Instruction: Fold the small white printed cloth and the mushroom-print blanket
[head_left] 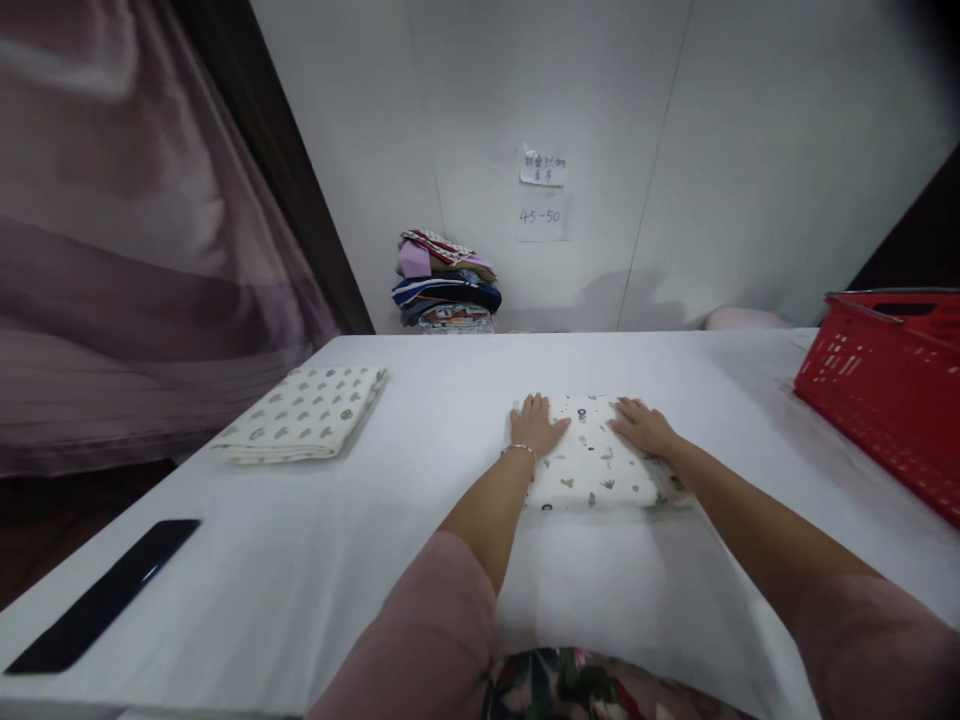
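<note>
A folded white cloth (600, 470) with small grey and green prints lies flat on the white table (420, 400) in front of me. My left hand (536, 425) rests on its far left edge, fingers spread and pointing away from me, a bracelet at the wrist. On the far right part of the same cloth lies my right hand (645, 428), palm down with fingers stretched out. Neither hand grips anything. Farther left on the table is another folded white cloth (307, 412), patterned with grey shapes.
A long black flat object (109, 592) lies near the table's left edge. The red plastic basket (892, 385) stands at the right edge. Behind the table, a stack of folded fabrics (448, 285) leans by the wall, below paper notes (543, 217). A pinkish curtain (127, 220) hangs at left.
</note>
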